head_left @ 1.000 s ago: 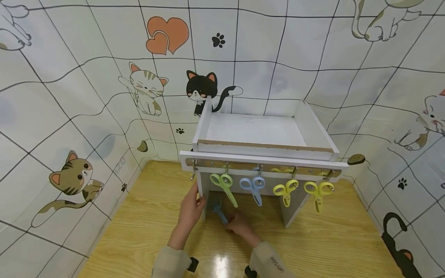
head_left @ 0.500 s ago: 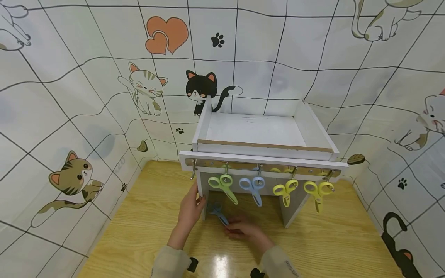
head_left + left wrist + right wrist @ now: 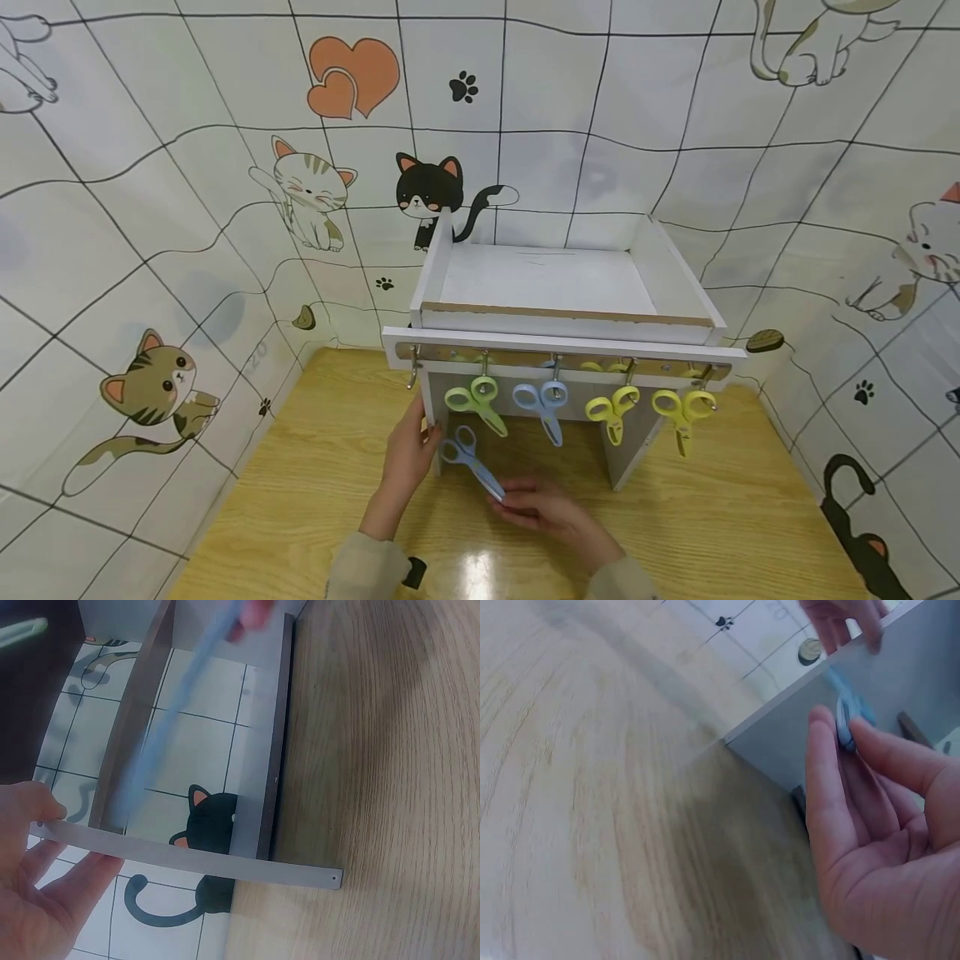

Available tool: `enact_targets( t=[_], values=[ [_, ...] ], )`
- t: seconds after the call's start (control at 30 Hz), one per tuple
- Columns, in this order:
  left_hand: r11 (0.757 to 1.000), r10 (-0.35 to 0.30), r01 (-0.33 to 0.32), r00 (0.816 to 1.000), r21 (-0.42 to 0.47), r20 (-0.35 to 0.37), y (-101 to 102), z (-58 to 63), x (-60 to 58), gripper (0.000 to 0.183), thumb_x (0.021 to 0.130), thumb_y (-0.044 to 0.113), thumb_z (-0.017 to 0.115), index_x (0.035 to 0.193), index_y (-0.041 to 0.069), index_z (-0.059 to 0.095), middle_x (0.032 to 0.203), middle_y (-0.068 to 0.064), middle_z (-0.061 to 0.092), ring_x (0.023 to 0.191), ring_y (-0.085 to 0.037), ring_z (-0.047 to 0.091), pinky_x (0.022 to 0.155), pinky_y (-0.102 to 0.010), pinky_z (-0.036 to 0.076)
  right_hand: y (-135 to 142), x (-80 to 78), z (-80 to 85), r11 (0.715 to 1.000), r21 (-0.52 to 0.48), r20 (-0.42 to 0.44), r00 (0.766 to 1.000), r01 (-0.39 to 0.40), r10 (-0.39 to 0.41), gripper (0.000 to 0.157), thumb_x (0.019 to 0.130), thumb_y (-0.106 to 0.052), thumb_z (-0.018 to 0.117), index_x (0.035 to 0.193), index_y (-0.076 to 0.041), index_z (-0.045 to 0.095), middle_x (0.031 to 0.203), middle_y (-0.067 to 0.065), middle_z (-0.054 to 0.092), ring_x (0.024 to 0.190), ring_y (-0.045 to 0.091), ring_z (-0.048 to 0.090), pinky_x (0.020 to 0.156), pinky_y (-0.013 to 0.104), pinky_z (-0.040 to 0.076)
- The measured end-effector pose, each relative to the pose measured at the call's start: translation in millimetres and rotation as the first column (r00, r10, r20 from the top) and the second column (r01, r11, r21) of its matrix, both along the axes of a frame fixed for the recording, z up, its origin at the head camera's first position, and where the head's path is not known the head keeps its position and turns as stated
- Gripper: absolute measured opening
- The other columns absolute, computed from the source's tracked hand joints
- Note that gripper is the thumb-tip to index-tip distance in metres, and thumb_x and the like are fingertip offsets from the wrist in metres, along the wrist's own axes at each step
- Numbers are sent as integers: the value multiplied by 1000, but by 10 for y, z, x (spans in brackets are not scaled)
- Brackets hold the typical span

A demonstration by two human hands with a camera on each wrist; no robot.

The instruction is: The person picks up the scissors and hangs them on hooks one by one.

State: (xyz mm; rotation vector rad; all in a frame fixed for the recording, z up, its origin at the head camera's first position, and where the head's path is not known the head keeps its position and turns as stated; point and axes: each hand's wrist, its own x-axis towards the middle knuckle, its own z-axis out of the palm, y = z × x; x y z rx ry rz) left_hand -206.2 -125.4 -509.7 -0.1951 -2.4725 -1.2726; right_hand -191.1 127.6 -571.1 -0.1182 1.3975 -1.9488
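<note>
My right hand [image 3: 546,507] pinches a pair of light blue scissors [image 3: 487,480] by the blade end. Its ring handles point up and left, in front of the stand's left leg. In the right wrist view, thumb and fingertips close on the scissors [image 3: 845,726]. My left hand [image 3: 407,448] holds the front edge of that leg [image 3: 217,860], thumb on one side and fingers on the other. The white stand [image 3: 562,338] has a row of hooks along its front board. Green scissors [image 3: 489,412], blue scissors [image 3: 550,421] and two yellow pairs [image 3: 615,421] hang there; the leftmost hook [image 3: 413,368] is bare.
A shallow open tray [image 3: 547,283] forms the stand's top. The stand rests on a wood-grain table [image 3: 300,500], close to walls [image 3: 562,100] printed with cats and grid lines. A black cat print [image 3: 855,525] shows at the lower right.
The right hand has moved right and brought the blue scissors out from under the stand, nearer and higher in view. The hanging green scissors have swung slightly left. The left hand keeps its hold.
</note>
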Motion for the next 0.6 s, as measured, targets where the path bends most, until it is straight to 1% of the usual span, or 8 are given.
enact_targets(
  t=[0.1, 0.2, 0.3, 0.4, 0.5, 0.6],
  values=[
    [1000, 1, -1, 1000, -6, -2, -3, -4, -1, 61, 93, -3, 61, 147, 17, 43, 131, -15, 65, 124, -35, 62, 88, -44, 63, 46, 37, 83, 997, -50, -15, 999, -52, 51, 27, 97, 2, 58, 122, 1, 66, 105, 7, 76, 99, 14, 73, 91, 23, 61],
    [1000, -1, 1, 1000, 0, 2, -5, -3, -3, 61, 93, -3, 61, 147, 17, 43, 131, -15, 64, 124, -36, 61, 89, -45, 63, 82, 67, 181, 989, -94, -37, 993, -112, 109, 26, 98, 3, 55, 116, -7, 70, 106, 5, 76, 101, 13, 73, 91, 22, 60],
    [1000, -1, 1, 1000, 6, -1, -7, -6, -12, 59, 92, -4, 61, 146, 17, 44, 131, -15, 64, 124, -36, 61, 89, -47, 63, 100, 92, 280, 979, -125, -75, 985, -163, 154, 28, 98, 3, 54, 113, -11, 72, 106, 4, 77, 101, 12, 73, 92, 22, 59],
    [1000, -4, 4, 1000, 10, -17, -7, -11, -17, 58, 91, -5, 61, 144, 15, 46, 129, -17, 65, 122, -38, 62, 87, -48, 63, 94, 111, 387, 970, -127, -135, 973, -206, 189, 29, 97, 2, 56, 114, -14, 73, 106, 2, 77, 101, 11, 73, 92, 23, 59],
    [1000, -13, 13, 1000, 18, -10, -6, -13, -17, 59, 92, -6, 61, 145, 15, 46, 130, -16, 64, 123, -37, 62, 88, -48, 62, 59, 126, 509, 969, -108, -209, 958, -223, 197, 28, 97, -1, 58, 113, -19, 74, 104, -2, 77, 99, 8, 73, 91, 23, 60],
    [1000, -7, 7, 1000, 2, 12, -1, -19, -24, 56, 93, -3, 60, 143, 18, 47, 131, -13, 64, 122, -35, 62, 89, -47, 63, -7, 143, 648, 974, -98, -280, 945, -206, 171, 26, 97, -4, 61, 111, -21, 75, 104, -3, 78, 97, 7, 73, 90, 23, 61]
  ],
)
